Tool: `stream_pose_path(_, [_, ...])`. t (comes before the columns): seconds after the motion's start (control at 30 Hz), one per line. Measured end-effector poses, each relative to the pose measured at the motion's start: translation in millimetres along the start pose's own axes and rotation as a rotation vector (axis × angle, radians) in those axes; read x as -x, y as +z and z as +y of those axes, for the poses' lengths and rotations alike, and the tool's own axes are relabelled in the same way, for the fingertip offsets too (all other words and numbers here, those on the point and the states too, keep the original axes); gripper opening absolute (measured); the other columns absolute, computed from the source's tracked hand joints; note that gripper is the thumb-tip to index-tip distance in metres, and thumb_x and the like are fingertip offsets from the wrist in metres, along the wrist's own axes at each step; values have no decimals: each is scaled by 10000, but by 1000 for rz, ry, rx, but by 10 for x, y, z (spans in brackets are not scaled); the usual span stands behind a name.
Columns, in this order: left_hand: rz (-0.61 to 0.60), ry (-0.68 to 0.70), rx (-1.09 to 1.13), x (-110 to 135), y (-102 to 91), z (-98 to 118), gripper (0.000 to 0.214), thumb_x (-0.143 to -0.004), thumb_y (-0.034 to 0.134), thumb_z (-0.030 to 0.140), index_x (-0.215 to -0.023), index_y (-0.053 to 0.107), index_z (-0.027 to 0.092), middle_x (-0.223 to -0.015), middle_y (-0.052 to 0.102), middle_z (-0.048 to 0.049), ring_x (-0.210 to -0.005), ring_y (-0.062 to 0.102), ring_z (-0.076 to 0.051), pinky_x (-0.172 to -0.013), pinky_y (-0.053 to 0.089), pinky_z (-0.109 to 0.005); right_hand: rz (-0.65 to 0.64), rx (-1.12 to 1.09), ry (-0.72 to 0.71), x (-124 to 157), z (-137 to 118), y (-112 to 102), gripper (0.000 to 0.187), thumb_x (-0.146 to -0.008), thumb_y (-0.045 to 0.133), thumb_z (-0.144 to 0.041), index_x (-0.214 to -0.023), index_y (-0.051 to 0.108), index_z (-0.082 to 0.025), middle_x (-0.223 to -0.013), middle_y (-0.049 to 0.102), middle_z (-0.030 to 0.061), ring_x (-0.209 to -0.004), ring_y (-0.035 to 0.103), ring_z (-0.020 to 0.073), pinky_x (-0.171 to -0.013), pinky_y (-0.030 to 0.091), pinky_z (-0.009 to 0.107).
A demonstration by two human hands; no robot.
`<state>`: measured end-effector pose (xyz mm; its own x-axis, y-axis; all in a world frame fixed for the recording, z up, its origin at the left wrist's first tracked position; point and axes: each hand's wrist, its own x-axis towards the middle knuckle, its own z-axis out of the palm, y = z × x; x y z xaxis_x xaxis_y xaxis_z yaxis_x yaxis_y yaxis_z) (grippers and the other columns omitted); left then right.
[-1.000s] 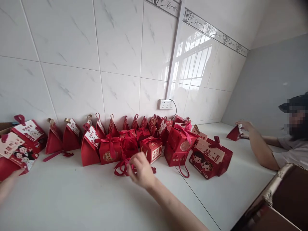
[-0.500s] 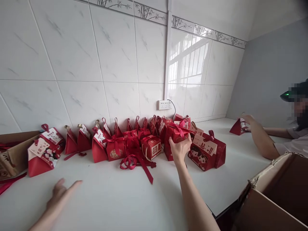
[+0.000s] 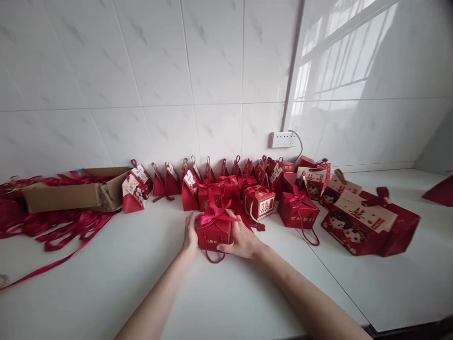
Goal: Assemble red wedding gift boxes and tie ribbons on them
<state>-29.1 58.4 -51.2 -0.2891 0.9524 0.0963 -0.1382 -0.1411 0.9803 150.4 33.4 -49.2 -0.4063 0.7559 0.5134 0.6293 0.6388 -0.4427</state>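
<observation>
And it's a red gift box point(image 3: 211, 232) front & centre, gripped btwn two hands just in front of the cluster! By the L hand point(image 3: 191, 231), half-curled, its left side is cupped; by the R hand point(image 3: 244, 236), thumb laid over the front, its right side is held. Whether the base is lifted or rested on the white surface point(image 3: 212, 302) can't be told. A pink-red bow point(image 3: 215, 213) is tied across the top, & a cord handle point(image 3: 214, 262) is looped out below the front.

Progress, then: box looks closed & dressed, so little, if anything, can be judged left on this one. Behind, a row of pointed boxes point(image 3: 190, 200) is stood nr the wall point(image 3: 159, 132), apparently finished too. Over to the right, a bow-topped box point(image 3: 298, 215), a box w/ a pale panel point(image 3: 265, 206) & a house-shaped box point(image 3: 347, 231) w/ cartoon faces are all set down, seemingly closed. Far left, a cardboard carton point(image 3: 63, 198) is filled w/ red stuff, prob. ribbon, & loose ribbon point(image 3: 72, 231) is spilled in front, so supplies don't look used up. Exact no. still to be done: can't be told.
</observation>
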Motion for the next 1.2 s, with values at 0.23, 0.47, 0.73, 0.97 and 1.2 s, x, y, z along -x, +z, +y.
stream_pose_path(0.23, [35, 113, 3, 74, -131, 110, 428, -781, 386, 540, -927, 580, 188, -970, 654, -65, -933, 616, -207, -773, 469, -293, 119, -253, 59, 28, -77, -310, 630, -846, 254, -716, -742, 556, -173, -679, 577, 63, -631, 539, 183, -615, 440, 322])
stream_pose_path(0.47, [-195, 173, -120, 182, -101, 204, 321, -757, 553, 476, -869, 597, 178, -841, 644, -27, -822, 598, -187, -758, 449, -273, 192, -468, 377, 32, -116, -308, 582, -851, 315, -688, -582, 451, -191, -488, 454, -10, -468, 420, 116, -495, 325, 256])
stream_pose_path(0.73, [-499, 195, -228, 309, -46, 353, 289, -775, 609, 434, -912, 608, 179, -963, 653, -50, -893, 596, -196, -791, 454, -271, 180, -661, 392, -23, -170, -272, 422, -795, 526, -598, -890, 491, -189, -692, 484, -32, -595, 435, 109, -547, 365, 236])
stream_pose_path(0.97, [-437, 249, -291, 346, -2, 344, 293, -843, 502, 455, -897, 588, 180, -917, 638, -52, -882, 589, -191, -804, 443, -286, 75, -916, 500, -66, -225, -354, 417, -691, 625, -580, -722, 543, -172, -624, 512, -18, -594, 489, 124, -542, 394, 243])
stream_pose_path(1.2, [-129, 383, -553, 451, 19, 470, 184, -816, 521, 357, -707, 513, 208, -768, 543, -12, -728, 520, -167, -714, 410, -278, 71, -842, 508, -50, -204, -331, 401, -691, 594, -489, -521, 375, -200, -498, 330, -54, -458, 268, 72, -446, 228, 236])
